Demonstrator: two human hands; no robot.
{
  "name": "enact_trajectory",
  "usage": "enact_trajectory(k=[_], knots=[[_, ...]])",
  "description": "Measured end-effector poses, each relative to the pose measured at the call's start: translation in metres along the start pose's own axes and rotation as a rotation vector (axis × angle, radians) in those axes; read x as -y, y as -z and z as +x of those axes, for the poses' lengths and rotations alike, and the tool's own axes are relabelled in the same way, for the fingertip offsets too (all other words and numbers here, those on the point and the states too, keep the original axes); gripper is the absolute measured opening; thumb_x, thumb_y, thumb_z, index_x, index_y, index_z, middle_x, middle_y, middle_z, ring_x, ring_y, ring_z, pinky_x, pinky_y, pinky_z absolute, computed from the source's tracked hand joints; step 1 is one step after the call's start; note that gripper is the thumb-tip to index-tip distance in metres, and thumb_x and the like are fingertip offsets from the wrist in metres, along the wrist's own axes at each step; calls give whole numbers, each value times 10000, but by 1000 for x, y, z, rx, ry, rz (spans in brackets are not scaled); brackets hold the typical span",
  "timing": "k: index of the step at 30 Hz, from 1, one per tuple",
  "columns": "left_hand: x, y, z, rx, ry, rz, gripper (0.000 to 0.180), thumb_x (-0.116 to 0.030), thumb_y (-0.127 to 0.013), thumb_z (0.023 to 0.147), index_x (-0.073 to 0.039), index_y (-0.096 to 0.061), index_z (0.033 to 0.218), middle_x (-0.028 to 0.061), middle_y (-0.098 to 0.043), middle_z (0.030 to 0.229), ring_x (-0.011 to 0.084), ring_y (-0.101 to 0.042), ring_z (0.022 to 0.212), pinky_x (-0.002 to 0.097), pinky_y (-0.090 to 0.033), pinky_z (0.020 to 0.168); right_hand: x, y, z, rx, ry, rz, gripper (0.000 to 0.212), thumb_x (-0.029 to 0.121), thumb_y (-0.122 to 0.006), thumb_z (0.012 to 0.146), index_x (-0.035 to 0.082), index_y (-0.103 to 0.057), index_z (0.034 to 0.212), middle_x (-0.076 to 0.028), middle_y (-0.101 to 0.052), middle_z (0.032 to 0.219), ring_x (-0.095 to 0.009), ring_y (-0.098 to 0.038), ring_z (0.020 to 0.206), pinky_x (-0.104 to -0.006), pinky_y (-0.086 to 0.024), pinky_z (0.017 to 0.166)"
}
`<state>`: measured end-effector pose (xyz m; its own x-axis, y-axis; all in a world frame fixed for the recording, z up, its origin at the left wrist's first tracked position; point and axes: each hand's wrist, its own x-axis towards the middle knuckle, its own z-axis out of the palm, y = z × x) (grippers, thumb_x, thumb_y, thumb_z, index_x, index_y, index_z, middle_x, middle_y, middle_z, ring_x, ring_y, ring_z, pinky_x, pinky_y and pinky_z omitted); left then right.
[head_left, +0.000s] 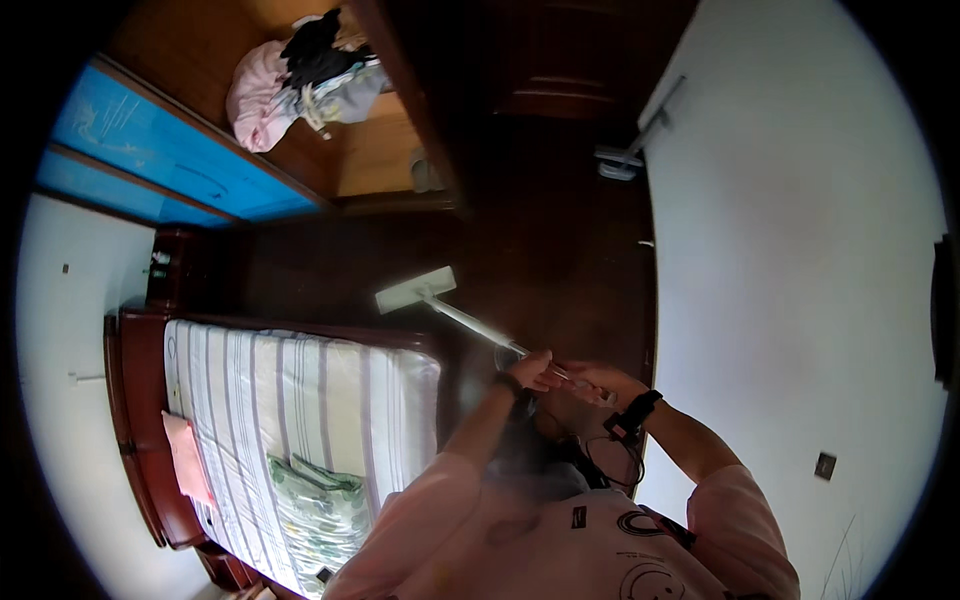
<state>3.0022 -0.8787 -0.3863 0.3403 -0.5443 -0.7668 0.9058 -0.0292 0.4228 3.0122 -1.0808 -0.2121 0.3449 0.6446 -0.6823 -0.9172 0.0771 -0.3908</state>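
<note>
A flat mop (470, 322) with a pale rectangular head lies across the middle of the view, its head down on the dark floor beyond the foot of the bed. My left hand (531, 371) is closed round the handle's middle. Closer to the handle's end, my right hand (597, 380) grips the same pole. Both wrists wear dark bands, and a cable hangs near the right one.
On the left stands a bed (300, 370) with a striped sheet, a pink pillow (188, 458) and a folded green patterned cloth (318, 505). An open wardrobe (385, 150) holds piled clothes (310, 85). A broom and dustpan (620, 163) lean by the white right wall (780, 250).
</note>
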Motion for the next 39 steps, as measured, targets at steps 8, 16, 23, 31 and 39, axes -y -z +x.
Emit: enact_trajectory(k=[8, 16, 23, 31, 39], knots=[[94, -115, -10, -3, -3, 196, 499, -538, -401, 900, -97, -500, 1112, 104, -634, 1036, 260, -636, 951, 415, -499, 806, -101, -15, -135, -249, 20, -123, 401, 168, -499, 938, 123, -444, 1333, 47, -507, 778, 5, -343, 483, -143, -295, 402], [193, -163, -13, 159, -89, 429, 539, -527, -346, 919, -59, -525, 1115, 133, -627, 1093, 304, -603, 1013, 492, -470, 858, -250, 59, -155, -69, 106, -76, 443, 170, -516, 946, 107, -382, 1363, 38, -493, 756, -11, -387, 506, -138, -319, 404], [224, -199, -55, 76, 227, 496, 567, -524, -327, 906, -69, -455, 1221, 146, -564, 1214, 295, -549, 1089, 460, -455, 876, -310, 19, -186, -206, 86, 143, 425, 156, -505, 949, 110, -392, 1357, 33, -490, 763, -11, -418, 511, -131, -323, 391], [274, -187, -117, -20, -5, 582, 606, -568, -297, 905, -70, -514, 1173, 73, -625, 1057, 217, -614, 934, 401, -502, 721, -372, -38, -174, -188, 178, 229, 310, 156, -514, 944, 101, -446, 1242, -9, -487, 835, -23, -429, 526, -134, -328, 388], [395, -71, -97, -93, -24, 458, 372, -361, -434, 923, -21, -511, 1053, 114, -593, 1002, 216, -601, 865, 383, -508, 696, -470, -111, -107, -258, 206, 149, 294, 216, -535, 938, 138, -459, 1211, -5, -470, 827, -29, -395, 556, -153, -315, 420]])
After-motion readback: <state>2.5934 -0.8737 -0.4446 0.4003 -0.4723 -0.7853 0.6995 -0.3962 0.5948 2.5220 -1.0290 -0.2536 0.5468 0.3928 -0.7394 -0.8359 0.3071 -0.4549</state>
